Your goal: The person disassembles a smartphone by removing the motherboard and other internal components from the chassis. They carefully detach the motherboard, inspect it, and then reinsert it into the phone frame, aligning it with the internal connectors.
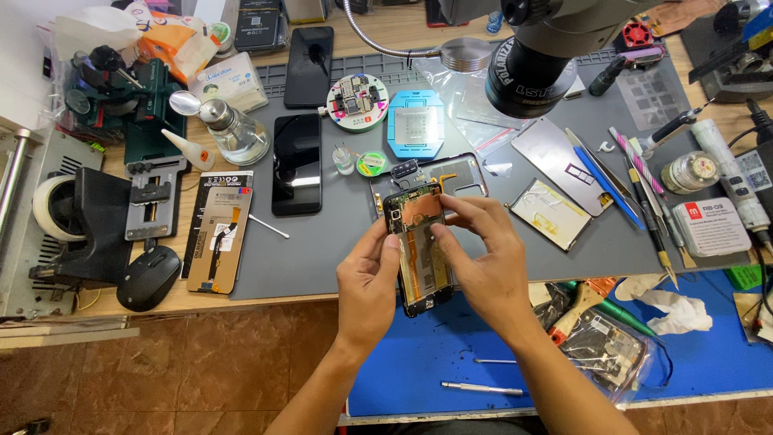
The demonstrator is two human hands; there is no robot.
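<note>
An opened phone [419, 250] with its back cover off shows copper foil at its top and a black battery below. My left hand [369, 278] grips its left edge, thumb on the frame. My right hand [480, 258] holds the right side, its fingertips pressing on the copper-coloured part near the top of the phone. The phone is held above the front edge of the grey work mat [338, 242]. Behind it on the mat lies a phone back frame [451, 173] with a camera module.
A microscope head [535, 60] hangs over the mat at the back. Two dark phones [296, 163] lie left, a display panel [217, 238] and black mouse [149, 276] farther left. Tweezers and tools [636, 181] lie right; screwdrivers [481, 388] rest on the blue mat.
</note>
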